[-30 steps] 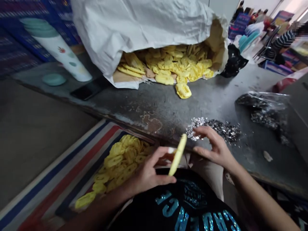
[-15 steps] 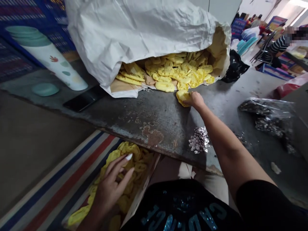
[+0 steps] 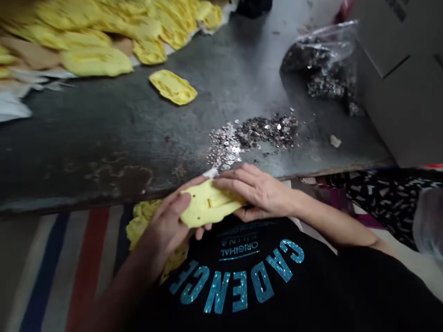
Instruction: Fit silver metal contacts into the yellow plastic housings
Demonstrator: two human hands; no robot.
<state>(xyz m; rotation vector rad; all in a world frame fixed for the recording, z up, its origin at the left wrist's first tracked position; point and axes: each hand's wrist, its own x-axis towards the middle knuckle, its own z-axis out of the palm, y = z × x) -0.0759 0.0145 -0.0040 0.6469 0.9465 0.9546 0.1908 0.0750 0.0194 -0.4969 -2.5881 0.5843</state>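
Both hands are closed on one yellow plastic piece (image 3: 207, 206), held flat just below the table edge (image 3: 104, 196): left hand (image 3: 169, 226) underneath for support, right hand (image 3: 259, 191) over its top. Silver bits (image 3: 249, 136) are heaped just beyond that edge.

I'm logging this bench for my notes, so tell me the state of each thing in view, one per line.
Left hand: gripping the yellow piece.
Right hand: fingers flat on the yellow piece.
Yellow piece: held off the table by both hands.
Lone yellow piece: lying flat on table.
Silver bits: loose, scattered heap.
Plastic bag: open, slumped.
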